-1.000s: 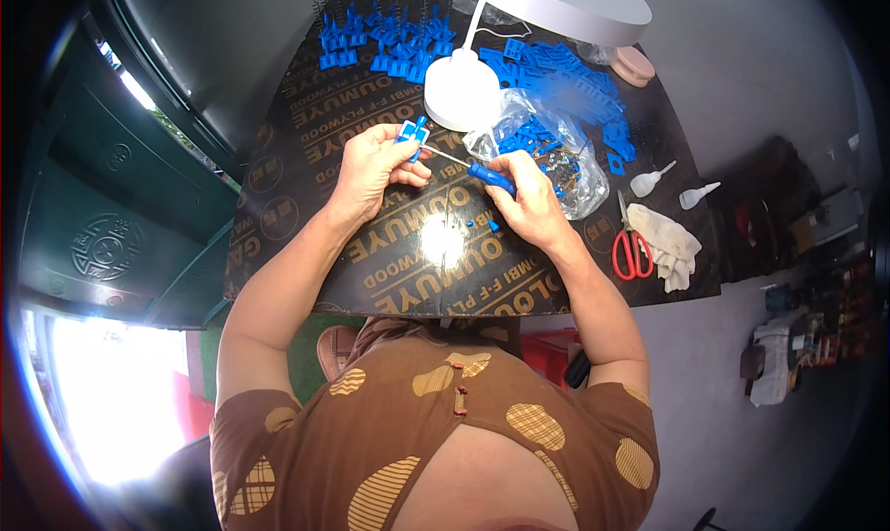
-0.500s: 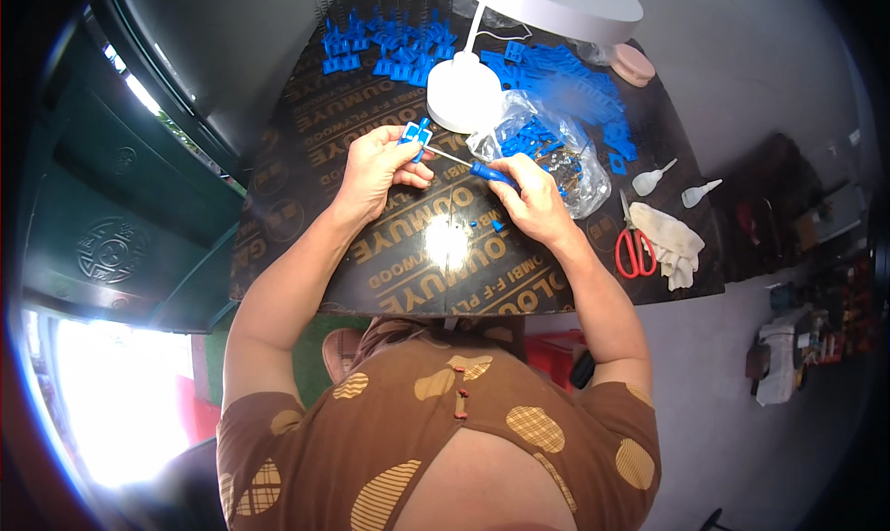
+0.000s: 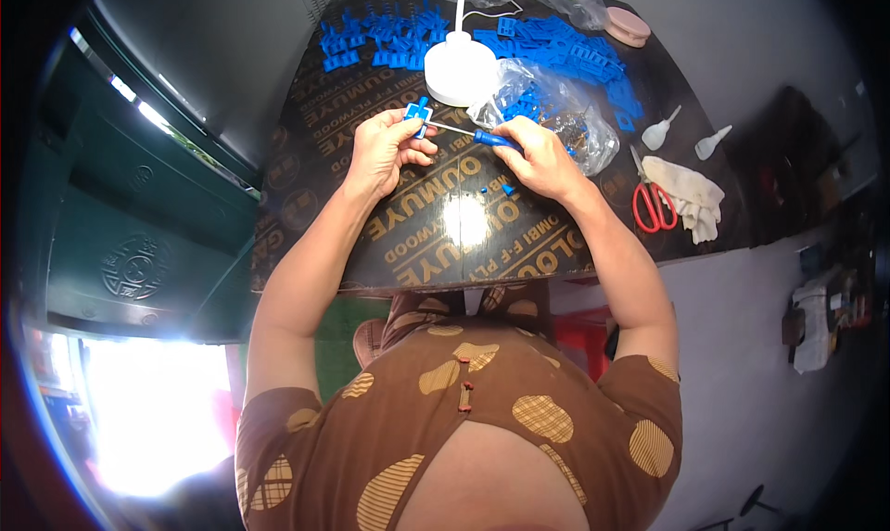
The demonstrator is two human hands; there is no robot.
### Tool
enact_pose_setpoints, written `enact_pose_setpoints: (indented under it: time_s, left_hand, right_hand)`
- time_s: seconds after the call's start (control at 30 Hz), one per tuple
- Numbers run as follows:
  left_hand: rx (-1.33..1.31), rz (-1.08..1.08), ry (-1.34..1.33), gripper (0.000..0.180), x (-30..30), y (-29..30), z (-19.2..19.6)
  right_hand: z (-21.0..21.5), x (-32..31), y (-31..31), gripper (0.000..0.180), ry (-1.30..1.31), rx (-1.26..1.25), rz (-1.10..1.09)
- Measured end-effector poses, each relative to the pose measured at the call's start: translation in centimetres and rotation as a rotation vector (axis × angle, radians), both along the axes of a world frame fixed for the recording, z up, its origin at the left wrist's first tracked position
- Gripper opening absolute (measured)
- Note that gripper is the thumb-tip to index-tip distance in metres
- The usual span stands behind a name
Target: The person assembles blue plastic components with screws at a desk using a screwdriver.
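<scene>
Pinched in my left hand (image 3: 387, 151) is a small blue plastic part (image 3: 418, 115) with a pale face and a knob at its top. My right hand (image 3: 542, 160) is closed round the blue handle of a screwdriver (image 3: 489, 139). Its thin metal shaft reaches left, and the tip meets the right side of the blue part; the exact contact is too small to make out. Just right of the lamp base, near my right hand, lies a clear plastic bag (image 3: 593, 141) with blue pieces and small metal bits. Tiny blue pieces (image 3: 507, 190) lie below my right hand.
A white lamp base (image 3: 461, 70) stands beyond my hands. Blue parts with upright springs (image 3: 385, 44) are grouped at the far left, flat blue parts (image 3: 565, 53) at the far right. Red-handled scissors (image 3: 654, 206), a white cloth (image 3: 686, 192) and two nozzle bottles (image 3: 660, 134) lie on the right.
The whole view has shifted, so the table sits higher in the picture and the lamp head has left it. Both hands keep their grips, with the screwdriver still at the blue part.
</scene>
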State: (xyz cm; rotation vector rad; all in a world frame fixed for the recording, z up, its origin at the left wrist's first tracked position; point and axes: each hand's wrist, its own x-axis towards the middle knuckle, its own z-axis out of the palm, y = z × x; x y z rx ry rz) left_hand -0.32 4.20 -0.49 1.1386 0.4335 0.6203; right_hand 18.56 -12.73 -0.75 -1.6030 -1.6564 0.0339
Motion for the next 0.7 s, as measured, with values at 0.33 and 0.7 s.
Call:
enact_pose_setpoints:
  time_s: [0.33,0.7]
  left_hand:
    - [-0.001,-0.042,-0.029,0.020,-0.06,0.13,-0.14]
    - [-0.057,-0.047,-0.060,0.017,0.03,-0.07,-0.59]
  right_hand:
    - [-0.23,0.09,-0.02,0.021,-0.024,0.017,0.007]
    - [0.09,-0.20,-0.33,0.019,-0.042,-0.010,0.005]
